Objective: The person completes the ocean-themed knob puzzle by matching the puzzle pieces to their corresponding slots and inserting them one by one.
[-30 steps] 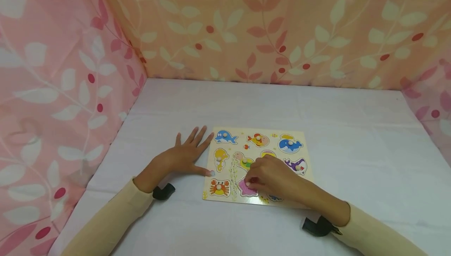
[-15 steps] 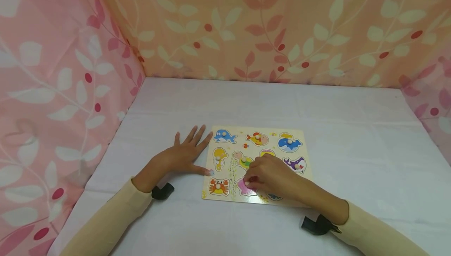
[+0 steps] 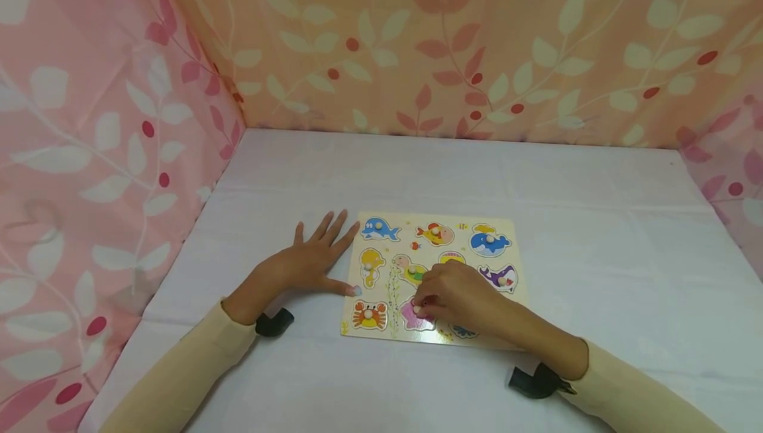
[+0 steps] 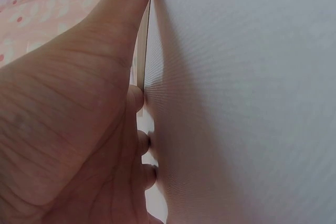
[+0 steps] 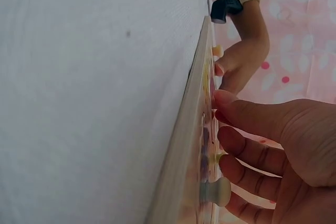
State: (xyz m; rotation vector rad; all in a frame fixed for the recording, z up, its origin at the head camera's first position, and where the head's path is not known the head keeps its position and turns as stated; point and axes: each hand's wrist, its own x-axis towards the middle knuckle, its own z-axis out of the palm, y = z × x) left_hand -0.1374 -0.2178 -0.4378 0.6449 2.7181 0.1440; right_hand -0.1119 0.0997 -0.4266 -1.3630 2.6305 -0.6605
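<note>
A wooden knob puzzle board (image 3: pixel 447 219) with sea-animal pieces lies on the white cloth. My right hand (image 3: pixel 467 295) is over its lower middle, thumb and forefinger pinching a pink puzzle piece (image 3: pixel 410 318) that sits in the board. The hand hides the piece's right part and some pieces behind it. In the right wrist view, the thumb and fingertips meet close to the board's face, beside a round knob (image 5: pixel 218 191). My left hand (image 3: pixel 306 265) lies with fingers spread at the board's left edge, its thumb touching the board near the crab piece (image 3: pixel 370 316).
Other pieces include a seahorse (image 3: pixel 371 267), a turtle (image 3: pixel 408 271), a red-and-yellow fish (image 3: pixel 435 234) and a blue whale (image 3: pixel 491 243). White cloth (image 3: pixel 417 168) surrounds the board. Leaf-patterned curtains (image 3: pixel 453 42) stand behind and at both sides. Dark wrist mounts (image 3: pixel 275 322) are on both arms.
</note>
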